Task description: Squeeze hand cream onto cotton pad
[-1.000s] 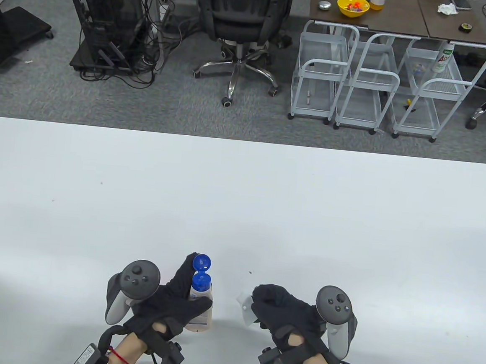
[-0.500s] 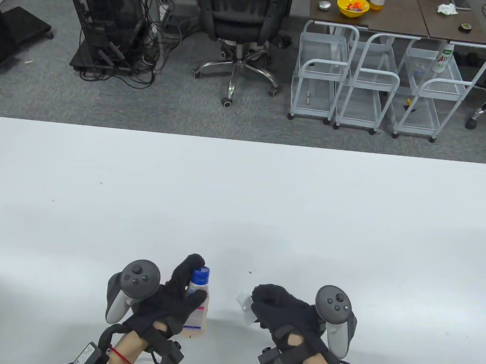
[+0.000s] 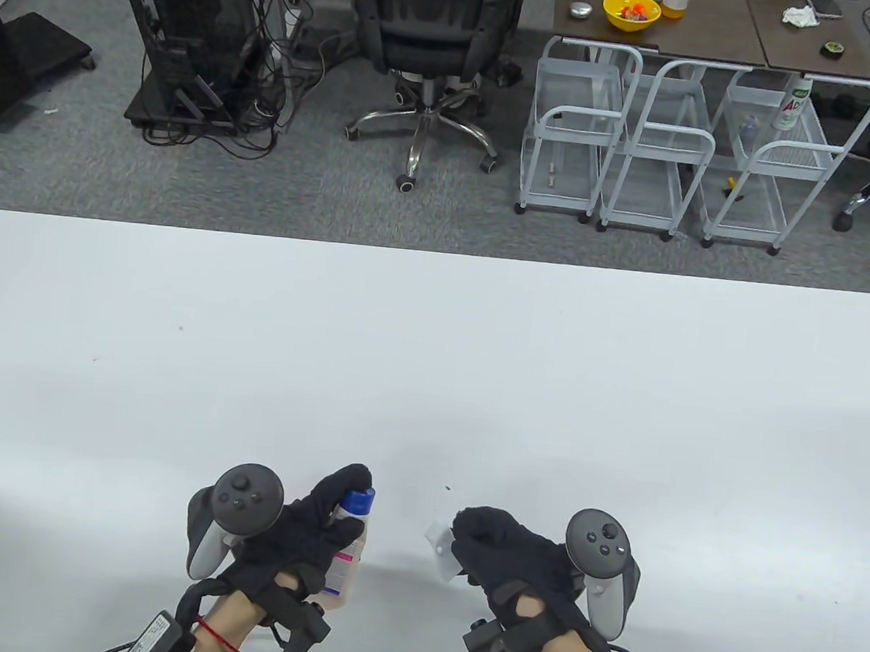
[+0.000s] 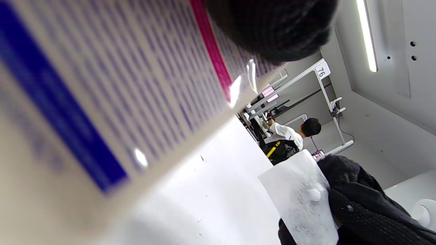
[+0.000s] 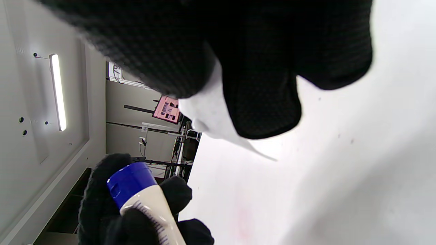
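Gripping capped cream bottle (image 3: pixel 348 552): left hand (image 3: pixel 298 541); right hand (image 3: pixel 514 562) pinches cotton pad (image 3: pixel 441 552).

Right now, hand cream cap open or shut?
Shut. The blue cap sits flush on the hand cream tube gripped by the left hand.

Count relative to the table (image 3: pixel 432 356): on/over it, 2 gloved hands, left hand (image 3: pixel 298 537) and right hand (image 3: pixel 510 561); 1 hand cream tube (image 3: pixel 349 541); 1 cotton pad (image 3: pixel 441 552). Beyond its far edge: 3 white wire carts (image 3: pixel 656 144), 1 yellow bowl (image 3: pixel 631 10).
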Demonstrator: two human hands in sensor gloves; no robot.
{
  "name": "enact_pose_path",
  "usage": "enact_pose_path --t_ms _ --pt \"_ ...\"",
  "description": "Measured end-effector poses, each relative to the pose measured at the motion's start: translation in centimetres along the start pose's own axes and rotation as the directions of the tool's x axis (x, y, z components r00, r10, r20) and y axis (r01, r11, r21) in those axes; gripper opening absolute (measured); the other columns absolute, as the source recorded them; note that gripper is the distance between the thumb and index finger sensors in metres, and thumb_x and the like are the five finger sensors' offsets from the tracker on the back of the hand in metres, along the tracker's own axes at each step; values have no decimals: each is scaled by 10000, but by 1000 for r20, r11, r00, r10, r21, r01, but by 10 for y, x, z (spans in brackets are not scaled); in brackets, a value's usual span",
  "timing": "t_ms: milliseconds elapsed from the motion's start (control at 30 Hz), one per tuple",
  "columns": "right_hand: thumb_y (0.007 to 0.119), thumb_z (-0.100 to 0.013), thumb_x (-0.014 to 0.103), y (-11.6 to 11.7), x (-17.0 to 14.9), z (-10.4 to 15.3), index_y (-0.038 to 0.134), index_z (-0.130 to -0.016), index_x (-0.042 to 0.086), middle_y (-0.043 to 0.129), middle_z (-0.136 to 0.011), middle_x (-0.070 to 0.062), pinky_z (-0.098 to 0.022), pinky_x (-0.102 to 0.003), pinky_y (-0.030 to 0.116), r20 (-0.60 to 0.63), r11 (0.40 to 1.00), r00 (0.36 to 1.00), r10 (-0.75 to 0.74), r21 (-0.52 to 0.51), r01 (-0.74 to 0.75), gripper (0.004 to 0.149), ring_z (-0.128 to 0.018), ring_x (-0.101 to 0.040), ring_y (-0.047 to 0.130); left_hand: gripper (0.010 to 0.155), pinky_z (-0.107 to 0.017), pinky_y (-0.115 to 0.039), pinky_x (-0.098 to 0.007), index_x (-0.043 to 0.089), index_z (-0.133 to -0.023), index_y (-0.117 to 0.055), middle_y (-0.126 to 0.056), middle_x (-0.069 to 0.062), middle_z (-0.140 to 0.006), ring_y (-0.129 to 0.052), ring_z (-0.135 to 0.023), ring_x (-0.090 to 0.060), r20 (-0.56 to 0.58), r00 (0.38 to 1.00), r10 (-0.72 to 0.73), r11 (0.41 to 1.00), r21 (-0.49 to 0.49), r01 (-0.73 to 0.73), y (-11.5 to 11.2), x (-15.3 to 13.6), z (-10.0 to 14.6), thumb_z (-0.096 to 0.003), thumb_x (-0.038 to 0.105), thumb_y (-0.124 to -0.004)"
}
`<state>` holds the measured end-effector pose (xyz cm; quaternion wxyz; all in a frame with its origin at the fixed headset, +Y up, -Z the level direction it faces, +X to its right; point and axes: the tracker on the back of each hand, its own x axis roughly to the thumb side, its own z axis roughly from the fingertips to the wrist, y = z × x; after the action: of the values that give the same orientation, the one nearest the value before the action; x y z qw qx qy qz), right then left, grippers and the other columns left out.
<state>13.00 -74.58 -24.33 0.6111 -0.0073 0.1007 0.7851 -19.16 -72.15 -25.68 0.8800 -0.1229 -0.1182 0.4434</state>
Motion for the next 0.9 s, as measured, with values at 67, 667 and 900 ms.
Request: enact_pose_path --t_ms 67,667,900 --pt "975 -381 260 -7 0 -5 923 -754 217 1057 -660 -60 -384 -477 907 17 1000 1000 11 -19 -10 378 -513 -292 1154 805 -615 -780 -488 563 -994 -285 -746 82 -1042 -1007 -720 -172 -4 998 -66 998 -22 66 1 1 -1 -410 275 -758" --pt "969 -387 254 -66 -22 -45 940 -749 244 1055 -700 -47 -533 -544 775 -240 778 824 513 -276 -565 364 -703 -349 1005 577 -549 -843 -434 330 -916 -767 -1026 119 -752 -1074 -571 -108 -223 913 -343 913 152 380 20 -26 -12 -366 505 -785" --pt "928 -413 299 -64 -22 -45 967 -778 225 987 -830 -92 -590 -595 697 -245 711 761 600 -273 -648 374 -866 -468 846 564 -576 -816 -453 379 -940 -740 -985 103 -812 -1045 -630 -126 -225 896 -382 901 123 415 15 -24 -13 -382 451 -777"
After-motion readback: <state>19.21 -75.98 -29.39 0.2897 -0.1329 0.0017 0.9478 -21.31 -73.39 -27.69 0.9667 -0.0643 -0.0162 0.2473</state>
